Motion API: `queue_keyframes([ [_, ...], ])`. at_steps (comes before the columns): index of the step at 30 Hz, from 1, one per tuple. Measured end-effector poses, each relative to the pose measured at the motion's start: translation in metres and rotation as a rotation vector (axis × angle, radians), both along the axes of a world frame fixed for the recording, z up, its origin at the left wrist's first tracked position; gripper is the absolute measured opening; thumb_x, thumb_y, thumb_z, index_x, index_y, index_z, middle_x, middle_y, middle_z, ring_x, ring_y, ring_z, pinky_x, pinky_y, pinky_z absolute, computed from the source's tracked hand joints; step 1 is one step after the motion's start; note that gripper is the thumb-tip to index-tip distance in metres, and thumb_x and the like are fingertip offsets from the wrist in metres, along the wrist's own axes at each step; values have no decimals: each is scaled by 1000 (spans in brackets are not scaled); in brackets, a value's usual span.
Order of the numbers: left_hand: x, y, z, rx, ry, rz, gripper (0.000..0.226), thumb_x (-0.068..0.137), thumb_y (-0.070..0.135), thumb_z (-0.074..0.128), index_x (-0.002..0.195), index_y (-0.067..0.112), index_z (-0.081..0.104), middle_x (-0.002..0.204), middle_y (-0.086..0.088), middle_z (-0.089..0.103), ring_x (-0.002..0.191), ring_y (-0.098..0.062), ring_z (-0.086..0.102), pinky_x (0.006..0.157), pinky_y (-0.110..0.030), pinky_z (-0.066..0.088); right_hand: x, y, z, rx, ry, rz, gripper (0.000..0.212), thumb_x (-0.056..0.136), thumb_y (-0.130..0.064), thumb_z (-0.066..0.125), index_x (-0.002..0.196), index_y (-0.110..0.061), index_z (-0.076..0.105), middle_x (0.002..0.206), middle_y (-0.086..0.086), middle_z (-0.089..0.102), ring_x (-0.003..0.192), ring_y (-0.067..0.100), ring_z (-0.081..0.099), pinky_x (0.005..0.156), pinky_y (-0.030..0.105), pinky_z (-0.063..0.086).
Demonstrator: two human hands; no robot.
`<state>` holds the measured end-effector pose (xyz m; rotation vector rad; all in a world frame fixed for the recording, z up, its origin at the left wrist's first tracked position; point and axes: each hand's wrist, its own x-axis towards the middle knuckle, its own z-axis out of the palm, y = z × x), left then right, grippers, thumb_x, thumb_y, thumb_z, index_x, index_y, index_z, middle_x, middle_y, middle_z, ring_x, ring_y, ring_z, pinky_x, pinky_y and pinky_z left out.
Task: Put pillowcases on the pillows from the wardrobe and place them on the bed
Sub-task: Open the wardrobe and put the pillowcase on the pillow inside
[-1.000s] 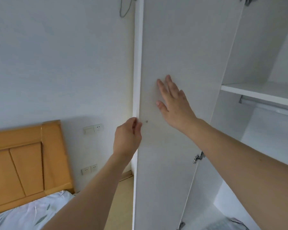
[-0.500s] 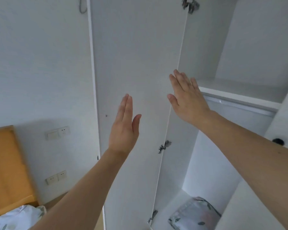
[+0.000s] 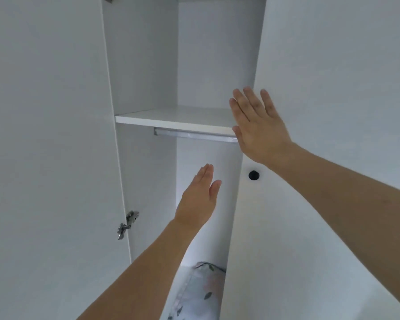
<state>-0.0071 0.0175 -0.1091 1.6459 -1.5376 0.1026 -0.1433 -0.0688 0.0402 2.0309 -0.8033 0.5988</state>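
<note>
Wardrobe [image 3: 146, 65] ajar — both hands empty

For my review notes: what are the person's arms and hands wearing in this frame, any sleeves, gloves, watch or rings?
Nothing shows. The left hand and right hand are bare, with no gloves, and no rings can be seen on the fingers in view. Both forearms are uncovered as far as the frame's edge: no sleeve cuffs, watch or wristband. The nails look short and unpainted.

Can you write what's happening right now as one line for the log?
left hand: open, empty | right hand: open, at closed door's edge | left door: open | shelf: bare | floral bundle: wardrobe bottom, untouched
</note>
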Motion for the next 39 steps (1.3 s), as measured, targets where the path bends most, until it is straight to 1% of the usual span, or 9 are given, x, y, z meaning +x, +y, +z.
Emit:
queue_keyframes([
  [5,2,-44,-12,189,171,-282,54,104,37,33,153,16,23,158,1,28,144,-12,26,112,-18,15,10,-15,-3,-28,37,-185,59,100,-32,28,149,-2,20,159,13,12,147,29,5,119,48,-6],
  [8,-2,-58,-5,221,259,-405,48,104,35,34,147,14,37,150,-2,44,134,-13,42,105,-13,25,13,-18,-2,-37,70,-273,59,100,-36,22,149,-4,20,159,12,11,147,28,-2,119,48,-7],
  [11,-9,-67,2,169,349,-462,28,103,29,37,102,14,61,92,-6,67,77,-14,55,74,-24,43,14,-13,-3,-37,83,-312,57,100,-35,25,146,-1,29,157,13,20,147,28,1,119,50,-4],
  [13,-10,-68,7,129,420,-473,30,102,23,40,73,15,44,59,5,41,55,-11,35,59,-32,31,14,-9,-3,-31,91,-334,55,101,-34,24,144,0,34,156,13,21,147,29,0,119,50,-5],
  [16,-9,-69,11,121,443,-484,34,100,19,43,68,14,35,57,8,29,55,-12,26,56,-31,23,15,-7,1,-20,126,-339,48,101,-28,24,135,-2,44,156,13,22,147,29,-1,117,51,-8],
  [20,-9,-67,7,107,467,-488,27,98,18,47,76,3,50,62,2,36,59,-13,31,58,-29,28,12,-2,0,-11,102,-318,39,99,-22,27,117,-4,56,155,15,25,147,29,0,118,52,-9],
  [25,-10,-60,7,136,533,-490,23,96,20,51,80,5,59,65,3,49,60,-9,42,62,-23,36,8,10,0,28,-39,-199,37,98,-17,42,129,-2,54,151,15,34,146,28,12,118,47,-8],
  [31,-14,-40,1,162,572,-486,17,93,23,59,94,11,71,66,18,62,65,6,57,68,-9,42,-10,38,-3,-138,33,-145,30,96,-17,35,93,-7,63,139,14,49,144,29,22,118,53,8],
  [39,-24,8,6,266,665,-720,10,84,19,73,76,23,78,75,-4,74,72,-16,68,83,-39,59,-49,87,-10,-276,38,-37,28,96,-18,35,86,-9,59,129,11,57,141,30,31,115,55,20],
])
